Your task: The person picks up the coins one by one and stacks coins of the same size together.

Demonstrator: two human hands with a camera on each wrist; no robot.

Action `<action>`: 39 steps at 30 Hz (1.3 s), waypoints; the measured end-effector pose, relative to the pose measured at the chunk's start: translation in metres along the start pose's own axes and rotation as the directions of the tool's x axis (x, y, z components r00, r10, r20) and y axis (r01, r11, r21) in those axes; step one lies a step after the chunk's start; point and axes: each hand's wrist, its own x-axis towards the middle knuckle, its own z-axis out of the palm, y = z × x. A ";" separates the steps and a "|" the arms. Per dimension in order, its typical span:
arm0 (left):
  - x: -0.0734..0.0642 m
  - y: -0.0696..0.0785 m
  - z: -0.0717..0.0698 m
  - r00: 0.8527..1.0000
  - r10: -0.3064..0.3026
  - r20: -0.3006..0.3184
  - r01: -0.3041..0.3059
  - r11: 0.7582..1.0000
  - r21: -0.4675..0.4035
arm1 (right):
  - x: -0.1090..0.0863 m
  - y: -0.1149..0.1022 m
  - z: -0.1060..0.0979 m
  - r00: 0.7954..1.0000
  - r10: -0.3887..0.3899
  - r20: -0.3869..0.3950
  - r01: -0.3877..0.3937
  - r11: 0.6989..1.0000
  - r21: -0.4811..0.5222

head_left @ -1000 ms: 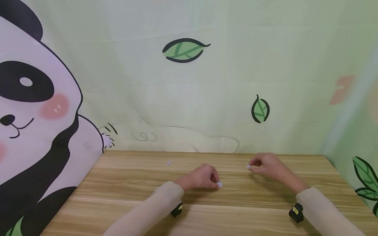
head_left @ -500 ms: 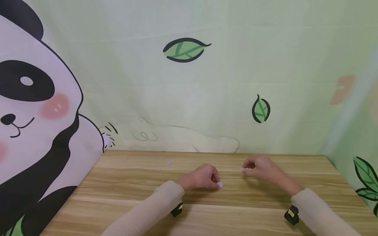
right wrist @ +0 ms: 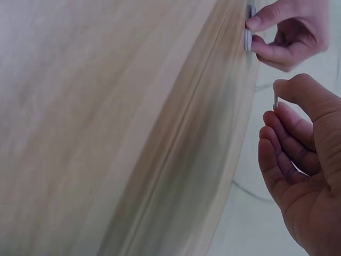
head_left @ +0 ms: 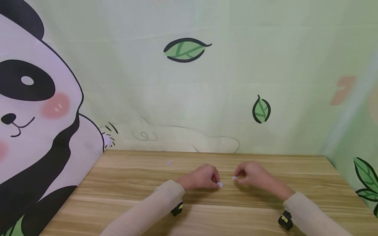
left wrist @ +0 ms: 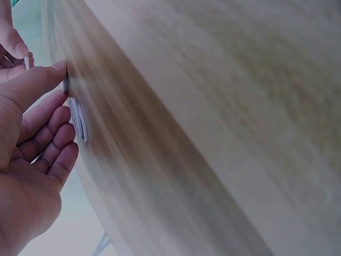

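Observation:
My left hand (head_left: 203, 177) rests low over the table and pinches a small white disc (head_left: 220, 185) at the tabletop between thumb and index finger. Beside it, under the curled fingers, a few more thin white discs (left wrist: 79, 120) lie together in the left wrist view; the hand mostly hides them from the head view. Just to the right, my right hand (head_left: 251, 173) holds another small white disc (head_left: 234, 178) upright between thumb and index finger, raised off the table. In the right wrist view this disc (right wrist: 275, 100) shows edge-on, apart from the left hand's disc (right wrist: 248, 40).
One more white disc (head_left: 169, 163) lies alone toward the back left of the wooden table (head_left: 124, 183). A cloth backdrop (head_left: 206, 98) with a printed panda and leaves hangs behind the table's far edge. Both wrists carry small black devices.
My right hand has moved left and nearer with its disc, closing toward the left hand. The left hand and the lone disc at the back have stayed in place.

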 end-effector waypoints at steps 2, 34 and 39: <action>0.000 -0.001 0.000 1.000 0.001 0.001 -0.001 1.000 -0.007 | 0.001 0.000 0.003 1.000 -0.013 0.001 0.013 1.000 -0.001; -0.001 -0.003 0.000 1.000 -0.004 0.002 0.005 0.998 -0.058 | 0.005 -0.006 0.023 0.992 -0.103 0.073 0.105 0.994 -0.034; 0.001 -0.004 0.001 1.000 -0.003 0.006 0.003 0.999 -0.046 | 0.006 -0.008 0.025 0.993 -0.097 0.072 0.102 0.993 -0.063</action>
